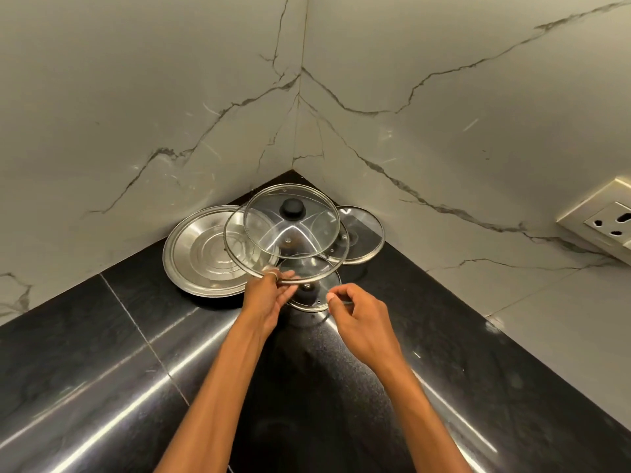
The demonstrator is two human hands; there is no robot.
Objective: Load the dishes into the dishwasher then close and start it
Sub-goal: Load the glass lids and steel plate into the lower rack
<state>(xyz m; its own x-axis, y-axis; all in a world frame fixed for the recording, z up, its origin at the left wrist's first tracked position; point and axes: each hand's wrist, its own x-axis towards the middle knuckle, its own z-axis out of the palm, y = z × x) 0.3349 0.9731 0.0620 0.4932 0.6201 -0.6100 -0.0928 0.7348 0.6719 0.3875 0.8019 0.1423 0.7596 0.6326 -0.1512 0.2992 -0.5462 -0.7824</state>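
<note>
Head cam view, looking down into the corner of a glossy black desk (pixel 102 353) where two marble-look walls (pixel 136 97) meet. A bunch of lids is piled right in that corner. Furthest left is a steel plate (pixel 191 254) lying flat on the desk. Overlapping its right side is a large glass lid (pixel 239 247) with a metal rim, and the left hand (pixel 269 295) has its fingers (pixel 285 276) closed on the near edge of that rim, thumb on top. There's a ring on the thumb. Stacked over that one, nearer the wall, sits a glass lid with a black knob (pixel 292 208). Off to the right there's another glass lid (pixel 363 233), tucked partly under the pile. Closest to me is a small glass lid (pixel 316 295), and the right hand (pixel 362 322) is pinching its near rim between thumb and forefinger, other fingers curled in. Both forearms reach in from the bottom. A wall socket (pixel 607 220) is at the right edge. No dishwasher in this view.
</note>
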